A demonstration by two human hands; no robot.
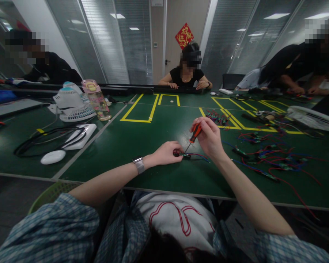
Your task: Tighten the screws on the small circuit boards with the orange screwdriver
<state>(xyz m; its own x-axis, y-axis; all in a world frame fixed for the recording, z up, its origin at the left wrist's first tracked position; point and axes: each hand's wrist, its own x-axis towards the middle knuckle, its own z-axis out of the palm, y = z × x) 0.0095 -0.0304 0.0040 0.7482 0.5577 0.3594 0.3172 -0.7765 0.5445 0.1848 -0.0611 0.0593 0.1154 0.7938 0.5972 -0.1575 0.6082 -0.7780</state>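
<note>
My right hand (208,137) grips an orange and black screwdriver (196,133), its shaft slanting down to the left. The tip meets a small green circuit board (186,156) lying on the green table. With curled fingers, my left hand (170,152) steadies the board from its left side. Red and blue wires trail from the board to the right. Beyond my right forearm lie several similar wired circuit boards (285,166), and a tight cluster of small wired boards (218,118) sits behind my right hand.
On the left stand a white fan (68,102) and a clear bottle with a pink lid (97,100). A white case (53,157), black cables (30,140) and a white power strip (80,137) lie nearer. Yellow tape (135,120) marks the table. Other people sit around it.
</note>
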